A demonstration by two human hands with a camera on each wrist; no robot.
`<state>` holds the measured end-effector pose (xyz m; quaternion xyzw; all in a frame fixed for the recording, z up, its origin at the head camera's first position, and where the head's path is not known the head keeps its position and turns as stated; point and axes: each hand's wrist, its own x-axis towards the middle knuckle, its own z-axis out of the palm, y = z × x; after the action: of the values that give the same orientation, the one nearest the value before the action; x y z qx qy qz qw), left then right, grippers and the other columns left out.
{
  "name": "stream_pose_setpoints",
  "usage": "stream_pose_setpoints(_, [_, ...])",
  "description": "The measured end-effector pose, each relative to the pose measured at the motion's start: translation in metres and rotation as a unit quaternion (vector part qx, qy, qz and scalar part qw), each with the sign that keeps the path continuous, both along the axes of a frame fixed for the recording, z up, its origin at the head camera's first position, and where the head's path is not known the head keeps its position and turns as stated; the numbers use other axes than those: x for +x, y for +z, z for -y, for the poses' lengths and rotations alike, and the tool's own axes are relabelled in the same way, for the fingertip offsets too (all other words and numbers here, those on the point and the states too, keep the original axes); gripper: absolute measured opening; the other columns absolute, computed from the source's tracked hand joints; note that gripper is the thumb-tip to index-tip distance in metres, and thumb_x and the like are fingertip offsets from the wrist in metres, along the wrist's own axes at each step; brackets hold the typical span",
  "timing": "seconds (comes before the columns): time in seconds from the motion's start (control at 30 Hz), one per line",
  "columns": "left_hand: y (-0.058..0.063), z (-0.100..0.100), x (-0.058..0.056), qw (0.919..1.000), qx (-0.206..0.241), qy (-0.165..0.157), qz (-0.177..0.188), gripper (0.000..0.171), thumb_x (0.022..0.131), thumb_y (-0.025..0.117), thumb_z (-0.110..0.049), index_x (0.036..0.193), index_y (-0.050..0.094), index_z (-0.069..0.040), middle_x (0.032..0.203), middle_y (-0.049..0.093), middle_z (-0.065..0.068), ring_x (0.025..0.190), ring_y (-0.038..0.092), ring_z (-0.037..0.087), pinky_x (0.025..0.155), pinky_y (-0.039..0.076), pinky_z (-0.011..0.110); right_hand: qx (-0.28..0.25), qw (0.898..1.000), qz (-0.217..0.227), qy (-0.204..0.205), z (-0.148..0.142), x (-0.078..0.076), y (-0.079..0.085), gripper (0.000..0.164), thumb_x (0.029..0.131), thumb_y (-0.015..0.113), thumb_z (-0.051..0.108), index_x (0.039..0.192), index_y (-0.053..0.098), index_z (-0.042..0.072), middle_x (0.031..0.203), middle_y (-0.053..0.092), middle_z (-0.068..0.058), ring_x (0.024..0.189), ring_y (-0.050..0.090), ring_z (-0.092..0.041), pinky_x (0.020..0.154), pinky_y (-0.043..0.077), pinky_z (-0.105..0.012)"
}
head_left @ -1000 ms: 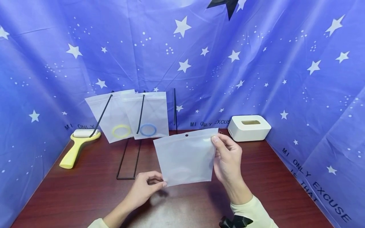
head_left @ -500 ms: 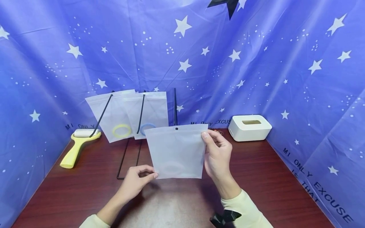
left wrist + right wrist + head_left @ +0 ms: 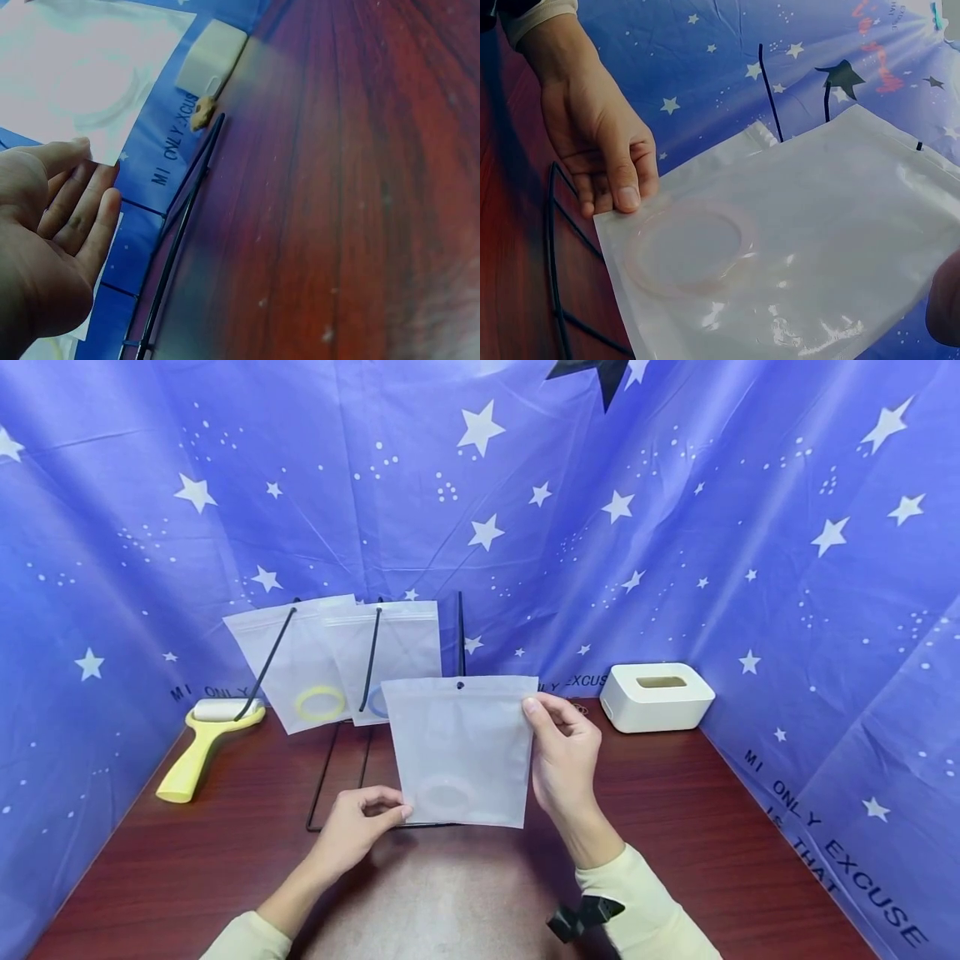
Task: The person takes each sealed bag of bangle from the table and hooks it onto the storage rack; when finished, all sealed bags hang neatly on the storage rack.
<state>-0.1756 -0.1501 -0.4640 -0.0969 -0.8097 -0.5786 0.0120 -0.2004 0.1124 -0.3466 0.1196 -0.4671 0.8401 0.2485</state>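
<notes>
A frosted zip bag [image 3: 465, 739] is held up in front of the black wire rack, a pale pinkish ring [image 3: 748, 232] showing through its lower part. My left hand [image 3: 358, 828] pinches the bag's lower left corner between thumb and fingers. At the upper right edge my right hand [image 3: 567, 758] grips it, thumb in front. The small hole near the bag's top edge lies over the rack's right prong [image 3: 461, 635]; whether the prong passes through is hard to tell in the head view. In the right wrist view, a dark tip [image 3: 919, 146] shows at the hole.
Two frosted bags hang on the rack's other prongs, one with a yellow ring [image 3: 300, 704], one with a blue ring [image 3: 377, 701]. A yellow-handled lint roller [image 3: 198, 752] lies left. A white tissue box [image 3: 656, 706] stands back right, small tan loops [image 3: 202, 112] beside it.
Both hands have carried the bag left and upward, toward the rack. Its hole has come from right of the right prong to line up with it. The hanging bags have stayed put.
</notes>
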Motion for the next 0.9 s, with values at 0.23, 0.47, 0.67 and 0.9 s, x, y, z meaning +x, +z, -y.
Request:
stream_pose_setpoints(0.23, [-0.001,0.0,-0.013,1.0,0.003,-0.001,0.005,0.015,0.09,0.081,-0.022,0.096,0.077,-0.009,0.091,0.079,0.005,0.082,0.072,0.006,0.075,0.058,0.021,0.035,0.999,0.018,-0.027,0.0,-0.017,0.0,0.021,0.09,0.07,-0.008,0.089,0.08,0.011,0.077,0.074,0.004,0.072,0.064,-0.005,0.07,0.055,-0.017])
stream_pose_setpoints(0.47, [-0.002,0.002,-0.025,0.9999,-0.006,0.013,0.008,0.014,0.09,0.081,-0.021,0.098,0.078,-0.01,0.09,0.079,0.005,0.082,0.072,0.007,0.077,0.057,0.021,0.054,0.997,0.029,-0.044,0.001,-0.03,0.001,0.016,0.09,0.073,-0.004,0.09,0.079,0.01,0.077,0.074,0.005,0.073,0.064,-0.005,0.07,0.055,-0.017])
stream_pose_setpoints(0.67, [-0.001,0.003,-0.037,0.9995,-0.003,0.028,0.014,0.014,0.091,0.08,-0.02,0.1,0.078,-0.01,0.089,0.079,0.005,0.084,0.072,0.008,0.079,0.056,0.021,0.07,0.996,0.035,-0.053,0.002,-0.044,0.002,0.011,0.09,0.074,-0.002,0.092,0.079,0.007,0.078,0.074,0.006,0.074,0.064,-0.004,0.071,0.055,-0.017])
stream_pose_setpoints(0.9, [0.002,0.001,-0.049,0.9984,0.026,0.043,0.026,0.021,0.091,0.08,-0.02,0.104,0.078,-0.005,0.092,0.079,0.009,0.085,0.074,0.016,0.079,0.058,0.022,0.099,0.991,0.066,-0.067,0.002,-0.062,0.006,0.005,0.09,0.078,0.007,0.095,0.08,0.007,0.076,0.074,0.01,0.072,0.063,-0.002,0.071,0.051,-0.016])
